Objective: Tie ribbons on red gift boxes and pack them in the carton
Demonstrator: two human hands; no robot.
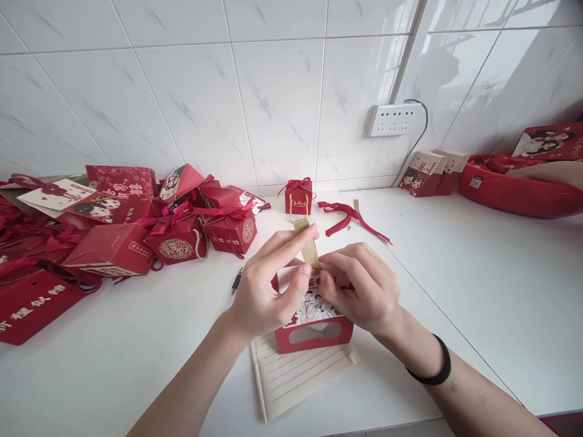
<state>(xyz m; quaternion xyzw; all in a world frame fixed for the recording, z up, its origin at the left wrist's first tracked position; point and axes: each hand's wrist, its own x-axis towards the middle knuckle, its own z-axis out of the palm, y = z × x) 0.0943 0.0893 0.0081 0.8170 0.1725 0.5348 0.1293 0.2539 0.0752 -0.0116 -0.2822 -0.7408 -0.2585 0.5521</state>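
Note:
A red and white gift box (314,309) with a printed couple and an oval window in its front stands before me. A glittery gold ribbon (310,252) rises from its top. My left hand (271,282) has the ribbon at its fingers, the index finger crossing in front and the thumb lower, by the box top. With thumb and fingers pinched together, my right hand (362,285) grips the ribbon's base at the box. My fingers hide part of the lid and the ribbon's lower end. Underneath the box lies a lined notebook (300,382).
Several red gift boxes (180,240) crowd the left side. One small red box (298,197) stands by the wall, near loose red ribbons (346,218). At right are two boxes (423,173), a red basin (514,188) and a power strip (394,120). A black-tipped item (237,280) lies beside my left hand.

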